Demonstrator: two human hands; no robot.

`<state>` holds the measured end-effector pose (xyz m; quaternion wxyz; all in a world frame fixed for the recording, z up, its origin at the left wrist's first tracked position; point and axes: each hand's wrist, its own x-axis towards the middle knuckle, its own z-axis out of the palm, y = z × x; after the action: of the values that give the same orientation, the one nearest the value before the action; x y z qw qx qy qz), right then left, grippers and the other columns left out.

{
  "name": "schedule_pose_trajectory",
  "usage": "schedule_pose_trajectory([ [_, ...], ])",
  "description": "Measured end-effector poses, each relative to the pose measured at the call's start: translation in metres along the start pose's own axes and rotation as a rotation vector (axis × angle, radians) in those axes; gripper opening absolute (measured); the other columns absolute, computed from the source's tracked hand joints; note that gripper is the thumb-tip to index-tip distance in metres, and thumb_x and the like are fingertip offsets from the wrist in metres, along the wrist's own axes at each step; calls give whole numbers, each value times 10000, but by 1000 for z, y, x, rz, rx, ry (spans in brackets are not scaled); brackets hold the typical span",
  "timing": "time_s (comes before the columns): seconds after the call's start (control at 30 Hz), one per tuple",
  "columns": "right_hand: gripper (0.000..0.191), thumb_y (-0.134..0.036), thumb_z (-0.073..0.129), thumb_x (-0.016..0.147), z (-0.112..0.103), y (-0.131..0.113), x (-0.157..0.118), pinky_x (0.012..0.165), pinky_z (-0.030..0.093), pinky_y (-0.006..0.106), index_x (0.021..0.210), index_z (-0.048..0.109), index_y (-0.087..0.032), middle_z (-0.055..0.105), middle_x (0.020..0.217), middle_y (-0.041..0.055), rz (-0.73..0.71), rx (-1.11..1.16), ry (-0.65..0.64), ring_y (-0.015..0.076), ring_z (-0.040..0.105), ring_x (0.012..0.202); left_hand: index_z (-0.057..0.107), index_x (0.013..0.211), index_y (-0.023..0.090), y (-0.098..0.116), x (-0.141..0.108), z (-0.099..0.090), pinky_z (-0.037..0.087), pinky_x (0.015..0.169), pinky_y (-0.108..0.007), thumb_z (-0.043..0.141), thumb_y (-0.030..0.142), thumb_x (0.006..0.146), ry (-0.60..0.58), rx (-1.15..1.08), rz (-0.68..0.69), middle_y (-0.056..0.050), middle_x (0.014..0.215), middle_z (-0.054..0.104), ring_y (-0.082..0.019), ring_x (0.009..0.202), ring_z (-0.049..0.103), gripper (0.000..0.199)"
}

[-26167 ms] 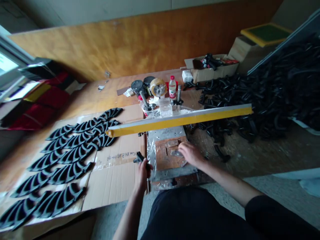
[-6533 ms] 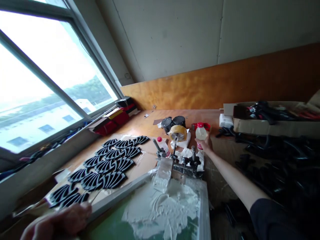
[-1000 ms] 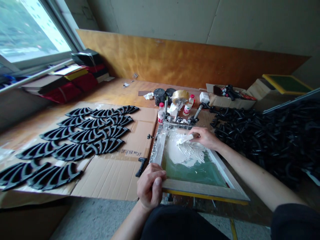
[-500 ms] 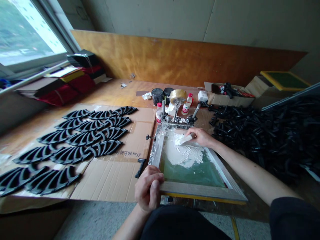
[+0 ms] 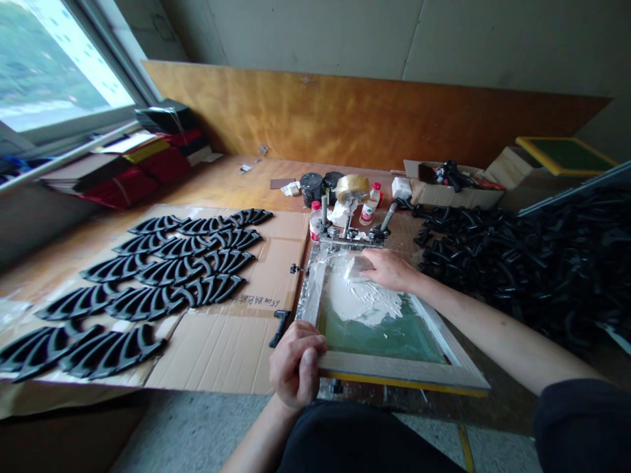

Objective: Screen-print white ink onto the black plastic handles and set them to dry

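Observation:
My left hand (image 5: 296, 361) is closed around the near left corner of a framed screen (image 5: 389, 365). In my right hand (image 5: 389, 268) is a pale scraper (image 5: 355, 268), gripped by its edge near the far side of the screen. Thick white paste (image 5: 359, 302) lies under and in front of the scraper, over the far part of the green mesh (image 5: 384, 341). Behind the frame stands a metal clamp (image 5: 350, 242) with upright rods. A small black part (image 5: 280, 327) lies just left of the frame.
Rows of black ribbed pieces (image 5: 162, 276) cover the cardboard (image 5: 217, 348) on the left. Bottles (image 5: 369, 205), black tubs (image 5: 311, 189) and a tape roll (image 5: 351, 188) stand behind the clamp. A heap of black parts (image 5: 522, 263) and an open box (image 5: 453, 196) are at the right.
My right hand and the scraper have moved slightly left and away from me, toward the frame's far edge. My left hand keeps its hold on the corner. The view has shifted a little.

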<state>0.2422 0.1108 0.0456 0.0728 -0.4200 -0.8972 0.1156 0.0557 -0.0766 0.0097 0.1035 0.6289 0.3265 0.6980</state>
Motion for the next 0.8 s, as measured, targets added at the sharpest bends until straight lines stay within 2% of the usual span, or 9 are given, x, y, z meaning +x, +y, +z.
schedule_pose_trajectory([
  [0.13,207,-359,687,800,-8,-5,0,647,364,272,909,621,-196,697,912,61,27,-12,22,215,624,811,635,986,109,0,2,1,481,612,-339,433,102,905,6,-9,13,-37,695,602,-142,631,566,218],
  [0.23,205,-349,675,807,-4,-6,3,662,375,271,936,621,-198,705,951,63,-8,-36,21,219,632,853,636,978,106,-1,3,1,480,606,-336,433,98,902,9,-8,21,-36,694,601,-139,625,562,217],
  [0.33,203,-338,662,810,0,-2,8,660,379,278,952,627,-198,710,974,72,33,-70,46,232,642,868,636,976,98,-1,2,0,483,617,-344,432,90,899,-11,1,23,-43,707,607,-145,650,572,218],
  [0.43,282,-364,671,800,0,2,13,646,382,277,1032,632,-209,716,950,62,107,-33,66,231,648,840,637,984,107,-1,1,-3,490,622,-349,432,96,902,-29,2,21,-43,713,610,-145,656,576,221],
  [0.53,424,-348,722,759,-4,10,17,668,398,264,1154,616,-235,714,985,42,118,65,88,210,644,855,645,985,119,-2,3,-7,497,623,-356,444,110,903,-39,2,13,-45,722,621,-150,659,587,217],
  [0.6,487,-365,725,768,-10,25,17,690,406,259,1222,590,-249,705,1009,32,125,131,213,188,636,861,654,972,122,-4,10,-9,501,621,-364,460,120,899,-46,8,17,-49,726,632,-161,666,600,207],
  [0.7,370,-403,617,867,-16,70,5,690,410,254,1195,608,-233,697,899,14,216,190,432,155,623,786,666,934,112,-6,27,-4,500,612,-376,468,123,895,1,15,62,-54,726,643,-186,676,618,202],
  [0.77,299,-387,561,902,-12,114,-13,689,419,256,1131,637,-211,689,834,11,337,196,451,148,619,748,676,876,107,-2,41,3,500,628,-383,477,134,897,97,49,84,-54,723,646,-197,685,625,202],
  [0.8,286,-379,552,906,-6,138,-24,700,429,260,1113,645,-206,692,843,16,408,185,412,151,623,761,680,853,109,2,47,7,503,652,-382,485,147,901,145,76,67,-51,729,648,-197,699,628,205],
])
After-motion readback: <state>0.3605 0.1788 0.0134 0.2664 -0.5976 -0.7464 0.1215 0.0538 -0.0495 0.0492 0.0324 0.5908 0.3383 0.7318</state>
